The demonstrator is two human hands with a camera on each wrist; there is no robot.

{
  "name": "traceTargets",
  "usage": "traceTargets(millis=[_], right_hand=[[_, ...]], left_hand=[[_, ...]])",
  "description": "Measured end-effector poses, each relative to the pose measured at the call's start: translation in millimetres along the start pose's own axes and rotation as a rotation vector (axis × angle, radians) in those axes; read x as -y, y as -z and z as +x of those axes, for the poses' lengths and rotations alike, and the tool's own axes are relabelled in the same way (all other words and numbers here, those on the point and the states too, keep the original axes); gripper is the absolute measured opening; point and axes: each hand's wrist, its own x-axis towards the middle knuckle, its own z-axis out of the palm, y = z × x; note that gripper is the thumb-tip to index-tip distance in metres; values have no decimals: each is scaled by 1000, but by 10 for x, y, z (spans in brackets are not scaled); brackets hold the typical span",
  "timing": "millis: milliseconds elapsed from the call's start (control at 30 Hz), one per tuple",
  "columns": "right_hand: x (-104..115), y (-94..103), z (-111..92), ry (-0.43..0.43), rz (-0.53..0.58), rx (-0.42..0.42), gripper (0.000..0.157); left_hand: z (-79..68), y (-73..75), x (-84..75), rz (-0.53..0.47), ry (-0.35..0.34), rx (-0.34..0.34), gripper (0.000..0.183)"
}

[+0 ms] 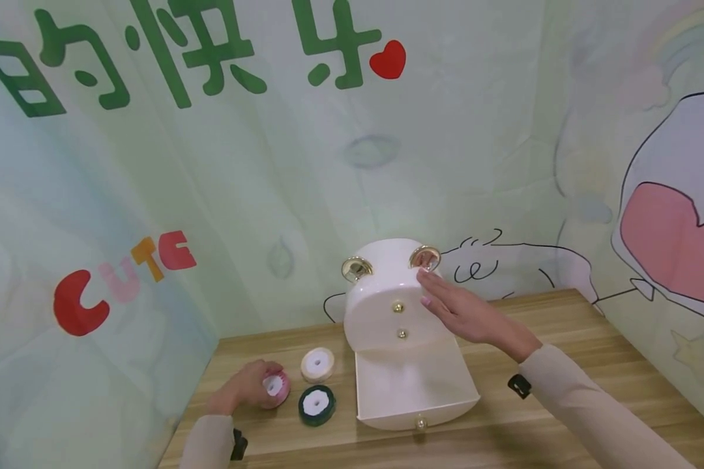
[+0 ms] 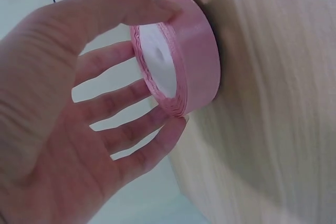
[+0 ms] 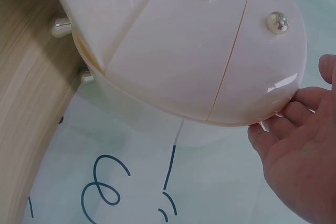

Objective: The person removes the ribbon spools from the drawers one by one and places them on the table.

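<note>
My left hand [image 1: 248,385] grips a roll of pink ribbon [image 2: 197,56] with a white core, thumb on one side and fingers round the other, low over the table. The fingers of my right hand [image 1: 463,309] are fairly straight and touch the upper right side of a white storage box [image 1: 375,319]. The box has a rounded top, gold ear-like rings and small round knobs. Its lowest drawer [image 1: 410,374] is pulled out toward me. Close up, the right wrist view has the fingertips right at the box's curved edge [image 3: 252,124].
A cream ribbon roll [image 1: 318,364] and a dark green ribbon roll [image 1: 317,405] lie between my left hand and the drawer. The wooden table [image 1: 534,417] meets printed cloth walls [image 1: 469,150] at the back and sides.
</note>
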Motion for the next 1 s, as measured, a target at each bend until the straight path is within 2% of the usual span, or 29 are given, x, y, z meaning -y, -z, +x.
traceTargets(millis=[400,833,1000], right_hand=[[-3,-11,1,9,2,-10,63],[3,-20,-1,21,-5,-20,63],[8,-18,-4,22,-1,-23,63]], left_hand=[[1,-91,64,-36,35,-18,68],[-25,-142,104,-29,-4,-56,67],[-49,-105,58,-37,-4,-70,69]])
